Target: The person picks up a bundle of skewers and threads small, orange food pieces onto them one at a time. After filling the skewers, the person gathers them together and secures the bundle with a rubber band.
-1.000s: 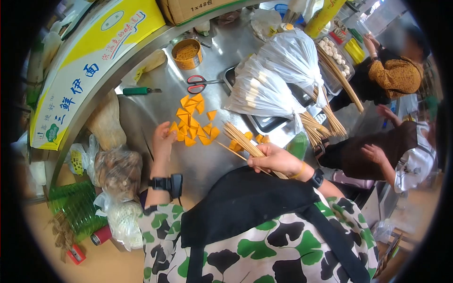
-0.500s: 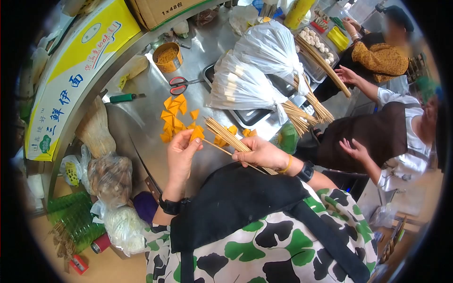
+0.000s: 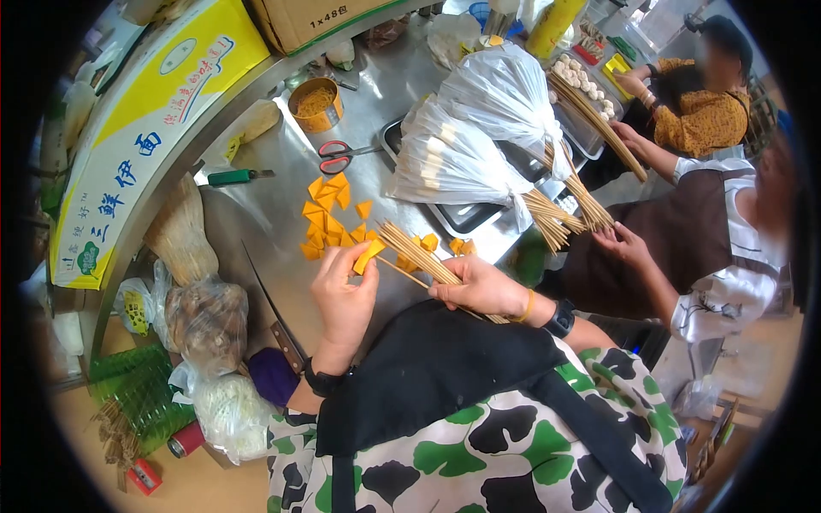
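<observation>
Orange flesh stands out against steel: a cut wedge (image 3: 369, 255) sits pinched between the thumb and fingers of the left hand (image 3: 345, 291), held over the steel table (image 3: 286, 209). A single skewer (image 3: 402, 273) slants toward it from the right hand (image 3: 481, 286), whose fingers curl around a bundle of wooden skewers (image 3: 416, 250). Whether the lone tip touches the wedge or has entered it cannot be told from this view.

The likeliest trouble lies there. With the fingertips so close, a tip that slips off the cut face or comes right through could prick the thumb; a shove near a corner could split the wedge. The bundle's ends, jutting beside the left hand, could snag or jab it, and a slackened right grip could spill the lot.

Just beyond lies a loose pile of orange pieces (image 3: 327, 202), which a stray skewer end could scatter. Red-handled scissors (image 3: 336, 157) rest past it. Nearer the left forearm, a wooden-handled knife (image 3: 280, 333) lies on the table, a cut risk should that arm swing outward. Across the way, a co-worker's hand (image 3: 629, 248) is near skewers protruding from a white plastic bag (image 3: 457, 158); a bump there could shift the bag.
</observation>
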`<state>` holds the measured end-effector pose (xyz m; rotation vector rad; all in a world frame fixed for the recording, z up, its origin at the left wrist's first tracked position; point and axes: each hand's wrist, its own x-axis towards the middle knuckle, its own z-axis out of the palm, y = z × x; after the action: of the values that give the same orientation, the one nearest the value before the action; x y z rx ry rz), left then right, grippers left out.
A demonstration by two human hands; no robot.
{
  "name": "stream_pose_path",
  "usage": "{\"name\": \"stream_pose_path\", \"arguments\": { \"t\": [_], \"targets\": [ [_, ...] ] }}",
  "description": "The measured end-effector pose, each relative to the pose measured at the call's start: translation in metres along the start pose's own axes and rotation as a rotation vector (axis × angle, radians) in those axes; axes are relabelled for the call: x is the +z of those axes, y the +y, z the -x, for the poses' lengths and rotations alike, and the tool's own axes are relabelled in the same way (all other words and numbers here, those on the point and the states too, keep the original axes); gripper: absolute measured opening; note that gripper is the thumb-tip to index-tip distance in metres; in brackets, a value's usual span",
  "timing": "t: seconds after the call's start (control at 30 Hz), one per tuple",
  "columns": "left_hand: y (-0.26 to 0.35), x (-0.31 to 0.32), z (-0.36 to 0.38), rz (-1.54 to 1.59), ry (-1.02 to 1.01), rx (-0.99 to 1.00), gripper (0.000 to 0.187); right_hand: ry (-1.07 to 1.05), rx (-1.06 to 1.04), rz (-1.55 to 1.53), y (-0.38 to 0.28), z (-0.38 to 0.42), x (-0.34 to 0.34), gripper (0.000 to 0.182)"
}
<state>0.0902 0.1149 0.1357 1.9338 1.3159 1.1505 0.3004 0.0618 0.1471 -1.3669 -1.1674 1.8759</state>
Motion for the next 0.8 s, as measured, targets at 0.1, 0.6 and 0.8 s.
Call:
{"name": "stream_pose_path", "arguments": {
  "t": [0.1, 0.6, 0.8],
  "targets": [
    [-0.003, 0.003, 0.002, 0.087, -0.031, -0.093, 0.022, -0.003, 0.009, -0.004, 0.002, -0.003, 0.0, 0.014],
    [-0.122, -0.002, -0.033, -0.171, -0.215, -0.215, 0.035, 0.082, 0.071, -0.164, -0.01, -0.008, -0.012, 0.018],
    [-0.147, 0.004, -0.052, -0.476, -0.474, 0.071, 0.034, -0.014, 0.084, -0.222, -0.006, -0.013, -0.011, 0.015]
  ]
}}
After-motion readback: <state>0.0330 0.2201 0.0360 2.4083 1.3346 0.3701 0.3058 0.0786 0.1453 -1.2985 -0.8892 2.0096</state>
